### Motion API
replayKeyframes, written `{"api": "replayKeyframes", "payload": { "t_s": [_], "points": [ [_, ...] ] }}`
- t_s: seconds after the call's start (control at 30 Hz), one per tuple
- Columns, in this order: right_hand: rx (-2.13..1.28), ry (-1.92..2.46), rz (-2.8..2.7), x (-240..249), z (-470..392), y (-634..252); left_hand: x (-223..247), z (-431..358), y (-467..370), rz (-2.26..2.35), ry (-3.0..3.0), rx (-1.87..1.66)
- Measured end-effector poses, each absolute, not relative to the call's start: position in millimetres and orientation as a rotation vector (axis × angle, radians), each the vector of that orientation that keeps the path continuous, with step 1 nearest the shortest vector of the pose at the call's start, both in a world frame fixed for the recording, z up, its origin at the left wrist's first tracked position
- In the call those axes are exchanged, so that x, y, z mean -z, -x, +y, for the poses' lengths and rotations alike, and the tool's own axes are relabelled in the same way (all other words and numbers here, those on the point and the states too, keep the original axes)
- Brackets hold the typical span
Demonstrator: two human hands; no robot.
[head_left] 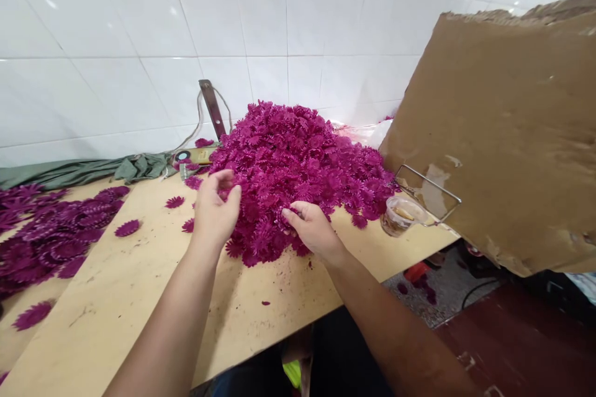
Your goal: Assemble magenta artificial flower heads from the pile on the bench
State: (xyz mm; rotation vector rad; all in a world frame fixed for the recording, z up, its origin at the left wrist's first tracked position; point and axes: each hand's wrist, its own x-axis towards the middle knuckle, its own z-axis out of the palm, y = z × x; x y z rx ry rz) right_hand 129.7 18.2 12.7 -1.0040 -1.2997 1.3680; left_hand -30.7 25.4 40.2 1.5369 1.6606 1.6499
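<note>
A large heap of magenta artificial flower heads (pixel 288 149) with toothed petals is piled on the table in front of me. My left hand (pixel 218 203) is raised at the heap's left side, thumb and fingers apart, with nothing visible between them. At the front of the heap, my right hand (pixel 311 226) has its thumb and fingers pinched on a magenta flower head (pixel 289 218). The fingers hide most of that piece. A single loose flower head (pixel 174 202) lies left of my left hand.
Another spread of magenta flower pieces (pixel 56 239) covers the table's left. A plastic tub (pixel 403 216) and wire frame stand beside a big cardboard sheet (pixel 503 130) on the right. Green cloth (pixel 139 167) and an upright metal bar (pixel 212 108) are near the tiled wall.
</note>
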Motion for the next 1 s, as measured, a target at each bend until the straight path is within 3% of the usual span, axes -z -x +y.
{"api": "replayKeyframes", "payload": {
  "t_s": [0.2,0.43,0.67,0.87,1.0],
  "points": [
    [-1.213,1.028,-1.342,-12.7,24.7,-126.3,-37.7,-1.1,-7.3,1.456,-1.723,-1.258],
    [-1.471,0.87,-1.394,-14.7,20.3,-131.3,-38.8,11.0,-9.8,1.317,-1.348,-1.342],
    [-1.264,0.889,-1.582,-17.3,17.7,-133.6,-45.8,10.2,-11.0,1.253,-1.416,-1.202],
    [-1.174,0.972,-1.617,-22.8,12.0,-142.0,-39.9,20.2,-0.5,1.433,-1.407,-1.418],
    [-1.197,0.972,-1.568,-26.4,14.9,-140.0,-39.9,19.9,-1.6,1.539,-1.431,-1.365]
  ]
}}
